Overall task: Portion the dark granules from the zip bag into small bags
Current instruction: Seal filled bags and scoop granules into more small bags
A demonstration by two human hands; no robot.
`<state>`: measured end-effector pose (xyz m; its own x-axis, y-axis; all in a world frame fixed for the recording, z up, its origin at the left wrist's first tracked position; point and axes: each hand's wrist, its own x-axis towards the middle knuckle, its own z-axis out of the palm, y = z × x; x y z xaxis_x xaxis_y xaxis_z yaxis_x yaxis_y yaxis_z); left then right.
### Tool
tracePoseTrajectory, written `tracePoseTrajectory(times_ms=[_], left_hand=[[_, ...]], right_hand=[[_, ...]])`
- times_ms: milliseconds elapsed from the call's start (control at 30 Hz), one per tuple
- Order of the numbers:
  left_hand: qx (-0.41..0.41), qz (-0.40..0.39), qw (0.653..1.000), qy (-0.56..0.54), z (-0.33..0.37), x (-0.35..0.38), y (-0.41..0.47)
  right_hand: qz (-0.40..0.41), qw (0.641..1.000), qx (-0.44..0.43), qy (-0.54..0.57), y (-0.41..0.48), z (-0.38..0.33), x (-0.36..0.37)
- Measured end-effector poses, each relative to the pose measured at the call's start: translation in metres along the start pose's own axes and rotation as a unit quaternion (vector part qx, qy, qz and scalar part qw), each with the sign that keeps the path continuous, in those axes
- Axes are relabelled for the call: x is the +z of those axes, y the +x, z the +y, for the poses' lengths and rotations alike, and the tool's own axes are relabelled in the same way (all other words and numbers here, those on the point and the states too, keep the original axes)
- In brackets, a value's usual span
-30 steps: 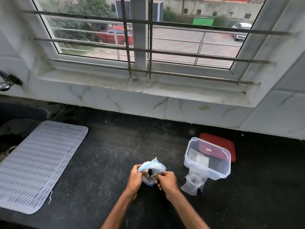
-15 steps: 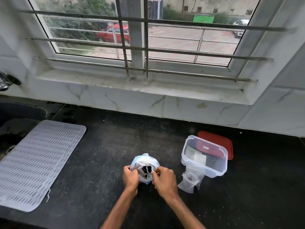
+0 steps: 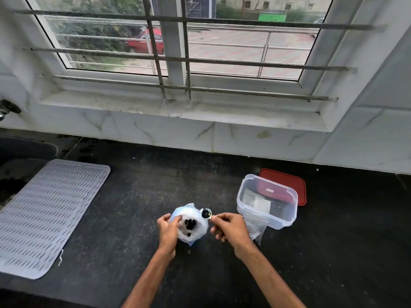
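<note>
The zip bag [image 3: 193, 227] stands on the black counter with its mouth open, dark granules showing inside. My left hand [image 3: 168, 230] grips the bag's left side. My right hand [image 3: 229, 226] pinches the handle of a small spoon [image 3: 206, 213], whose bowl sits at the bag's upper right rim with dark granules in it. A small empty clear bag [image 3: 255, 230] lies just right of my right hand, partly hidden behind it.
A clear plastic box [image 3: 266, 202] with packets inside stands right of the bags, its red lid [image 3: 287, 184] lying behind it. A grey ridged mat [image 3: 44, 214] covers the counter at left, beside a sink [image 3: 20, 156]. The tiled wall and window sill run behind.
Both hands held the bag's mouth before. My right hand has drawn away to the right and now lifts a small spoon with granules out at the bag's rim.
</note>
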<state>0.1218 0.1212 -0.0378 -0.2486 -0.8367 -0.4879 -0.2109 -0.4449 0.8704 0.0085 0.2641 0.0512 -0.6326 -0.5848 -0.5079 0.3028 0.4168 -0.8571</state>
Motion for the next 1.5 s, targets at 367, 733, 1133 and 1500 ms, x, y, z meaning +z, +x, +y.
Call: tracePoseTrajectory(times_ms=[367,733,1133,1500], left_hand=[[0.404,0.094,0.846,0.337,-0.019,-0.026,-0.073],[0.314,-0.057,0.836,0.445,-0.042,0.003,-0.068],[0.352,-0.216,0.865,0.283,0.015,0.115,-0.103],[0.354,-0.185,0.856,0.329,0.006,0.107,-0.099]], right_hand=[[0.018,1.000,-0.016,0.016,-0.022,-0.012,-0.053],[0.058,0.997,-0.047,0.006,-0.020,-0.012,-0.110],[0.079,0.980,-0.062,-0.173,-0.024,0.017,-0.138],[0.064,0.975,-0.052,-0.208,-0.021,0.023,-0.137]])
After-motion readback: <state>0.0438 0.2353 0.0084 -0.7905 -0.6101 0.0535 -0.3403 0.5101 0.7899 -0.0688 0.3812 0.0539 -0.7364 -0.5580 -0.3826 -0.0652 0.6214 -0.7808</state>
